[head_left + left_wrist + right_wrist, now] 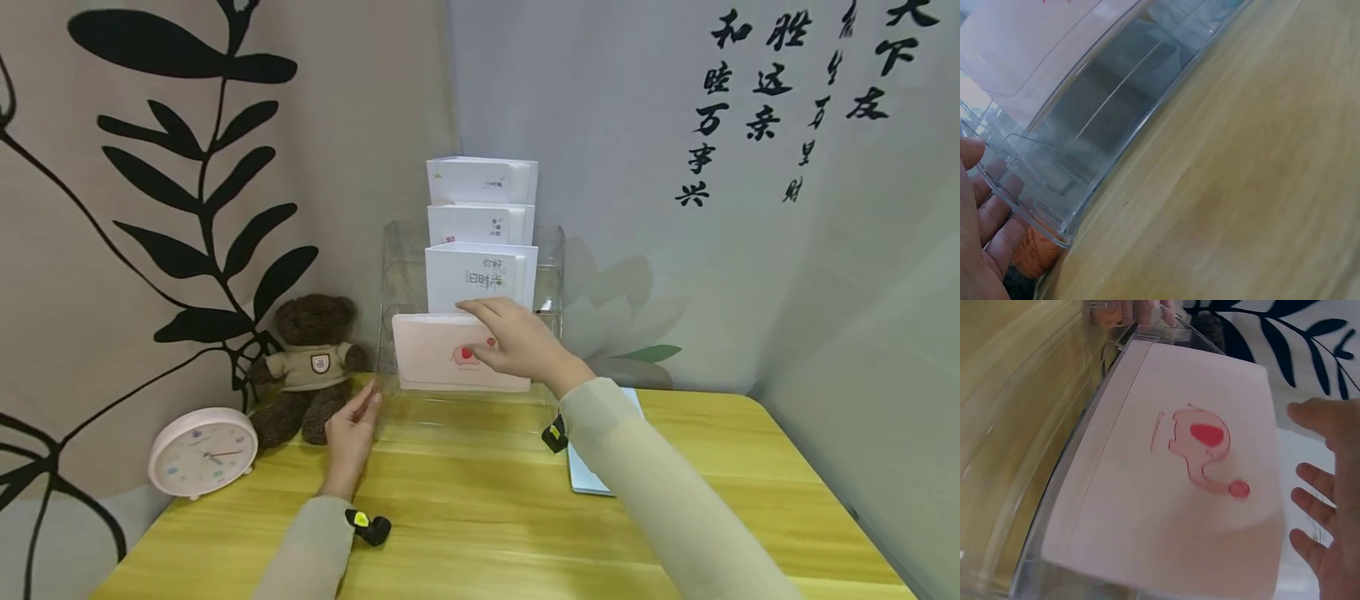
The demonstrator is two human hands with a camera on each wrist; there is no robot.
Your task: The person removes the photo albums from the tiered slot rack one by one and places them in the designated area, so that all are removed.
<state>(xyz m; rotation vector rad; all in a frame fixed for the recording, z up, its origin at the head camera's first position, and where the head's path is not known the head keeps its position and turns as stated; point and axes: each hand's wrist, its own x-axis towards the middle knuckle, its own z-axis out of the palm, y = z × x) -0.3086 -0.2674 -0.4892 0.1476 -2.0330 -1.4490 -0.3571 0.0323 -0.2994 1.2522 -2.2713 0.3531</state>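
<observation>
A clear tiered rack [405,246] stands at the back of the table. Its front tier holds a pink notebook [426,354] with a red elephant drawing, large in the right wrist view. My right hand [519,340] is at that notebook's upper right, thumb in front and fingers above its top edge. The right wrist view shows those fingers [1313,509] spread, apart from the cover. At the rack's lower left front corner is my left hand [352,437], its fairly straight fingers [994,215] against the outer side. White booklets [480,271] stand in the tiers behind.
A brown teddy bear [311,371] sits left of the rack, close to my left hand. Further left is a pink clock [204,452]. A light blue item [588,473] lies partly under my right forearm. An orange yarn-like thing [1036,253] shows behind the rack's corner.
</observation>
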